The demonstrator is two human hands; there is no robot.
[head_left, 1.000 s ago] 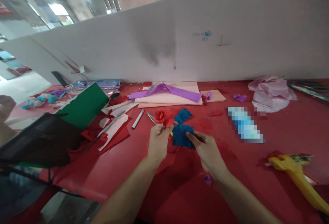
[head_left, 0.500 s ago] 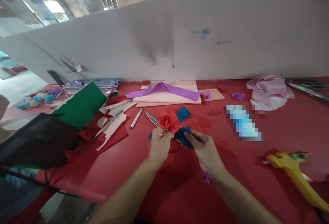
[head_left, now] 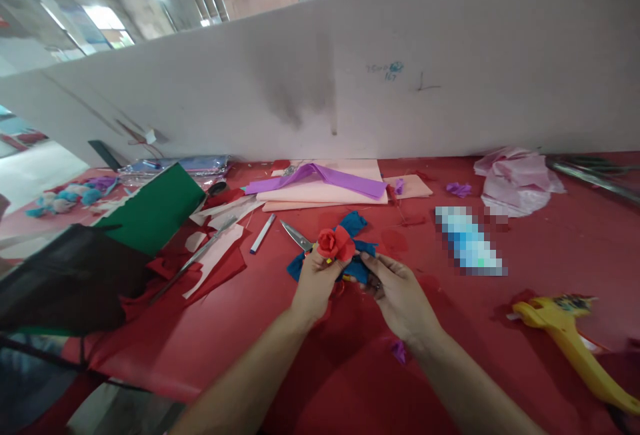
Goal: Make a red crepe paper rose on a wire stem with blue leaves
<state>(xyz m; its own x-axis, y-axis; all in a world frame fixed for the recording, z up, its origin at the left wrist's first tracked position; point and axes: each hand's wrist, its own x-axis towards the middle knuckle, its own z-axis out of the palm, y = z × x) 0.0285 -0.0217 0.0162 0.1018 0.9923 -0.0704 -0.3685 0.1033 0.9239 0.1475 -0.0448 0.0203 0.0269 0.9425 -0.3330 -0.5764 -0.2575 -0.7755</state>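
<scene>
My left hand (head_left: 316,282) is closed around the base of a red crepe-paper flower (head_left: 335,243), its rolled centre facing up. Just to the right, my right hand (head_left: 395,288) pinches a dark blue paper piece (head_left: 359,268) between thumb and fingers, close against the flower's underside. More blue paper (head_left: 354,223) shows beyond the flower, and another blue bit (head_left: 295,266) lies left of my left hand. The blades of a pair of scissors (head_left: 296,235) point away to the upper left; their handles are mostly hidden behind my left hand and the flower.
A yellow glue gun (head_left: 565,335) lies at right. Pink plastic (head_left: 520,182), peach sheets (head_left: 325,194) and a purple strip (head_left: 315,175) are along the back by a white partition (head_left: 425,28). A marker (head_left: 263,234), paper scraps (head_left: 220,255) and a green board (head_left: 155,212) are left.
The flower has turned and shifted slightly right in my left hand. My right hand's fingers have shifted on the blue paper, and more blue shows at left. The view has moved slightly.
</scene>
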